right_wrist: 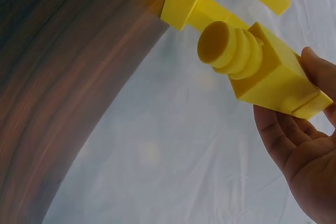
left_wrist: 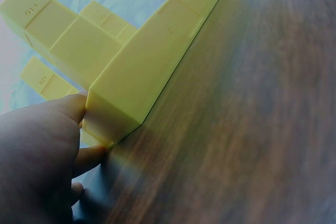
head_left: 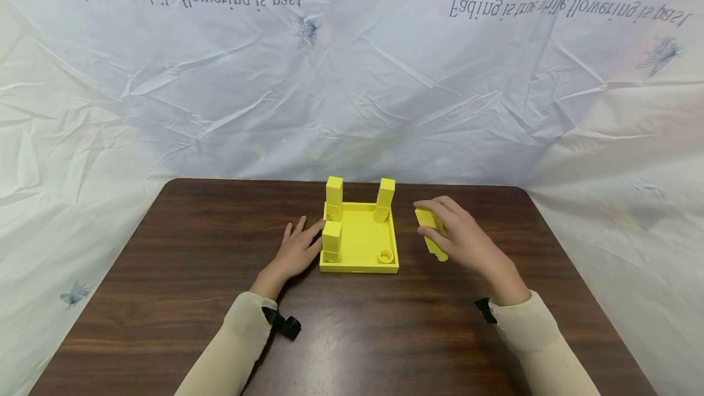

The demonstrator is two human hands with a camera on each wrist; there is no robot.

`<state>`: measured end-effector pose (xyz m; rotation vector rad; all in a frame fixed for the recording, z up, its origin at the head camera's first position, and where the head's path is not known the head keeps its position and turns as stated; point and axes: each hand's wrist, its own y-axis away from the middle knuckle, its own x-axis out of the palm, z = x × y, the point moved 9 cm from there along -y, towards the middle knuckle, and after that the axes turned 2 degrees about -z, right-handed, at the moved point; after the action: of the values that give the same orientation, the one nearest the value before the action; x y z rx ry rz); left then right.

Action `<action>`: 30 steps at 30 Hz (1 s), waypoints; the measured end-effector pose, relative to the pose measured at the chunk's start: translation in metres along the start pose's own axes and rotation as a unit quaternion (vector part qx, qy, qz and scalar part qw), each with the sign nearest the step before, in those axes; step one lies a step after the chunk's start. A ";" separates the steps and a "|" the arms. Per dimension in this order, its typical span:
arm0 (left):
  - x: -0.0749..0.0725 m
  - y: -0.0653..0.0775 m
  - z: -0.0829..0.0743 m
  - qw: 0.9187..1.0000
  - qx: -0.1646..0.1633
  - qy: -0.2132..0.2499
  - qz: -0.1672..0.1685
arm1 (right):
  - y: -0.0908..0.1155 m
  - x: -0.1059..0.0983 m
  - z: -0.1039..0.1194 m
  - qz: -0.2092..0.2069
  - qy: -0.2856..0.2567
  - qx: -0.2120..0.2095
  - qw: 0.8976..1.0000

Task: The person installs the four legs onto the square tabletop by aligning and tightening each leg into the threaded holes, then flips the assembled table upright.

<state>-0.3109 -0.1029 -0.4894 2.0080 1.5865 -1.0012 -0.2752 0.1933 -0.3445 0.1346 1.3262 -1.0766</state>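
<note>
Three posts [head_left: 332,240] up in corners of yellow tray [head_left: 360,237]; threaded socket [head_left: 385,256] bare, seemingly last to fill. Fourth post [right_wrist: 281,80] gripped in right hand [head_left: 464,240], beside tray; left hand [head_left: 296,253], fingers outstretched, touches tray's side.

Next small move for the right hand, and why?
Probably bring the yellow post in the right hand over the round collar, ridged end down. That collar stands bare in the tray's near right corner, while the other three corners bear upright posts. The left hand touches the tray, which may help steady it.
</note>
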 end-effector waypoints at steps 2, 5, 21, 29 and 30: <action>0.000 0.000 0.000 1.000 -0.001 0.000 0.001 | -0.002 0.001 0.003 -0.007 -0.002 -0.012 1.000; 0.001 0.000 0.000 1.000 -0.001 0.000 0.002 | -0.005 0.004 0.008 -0.012 -0.008 -0.023 1.000; 0.001 -0.002 0.003 1.000 0.000 -0.005 -0.004 | -0.020 0.019 0.026 -0.011 -0.065 -0.034 0.997; 0.001 -0.002 0.004 1.000 -0.004 -0.007 -0.001 | -0.023 0.030 0.033 -0.001 -0.083 -0.036 0.996; 0.001 -0.002 0.003 1.000 -0.004 -0.007 -0.001 | -0.024 0.032 0.033 0.000 -0.084 -0.037 0.996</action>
<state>-0.3137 -0.1036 -0.4918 1.9911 1.5823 -1.0050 -0.2723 0.1417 -0.3490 -0.0118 1.2119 -1.0157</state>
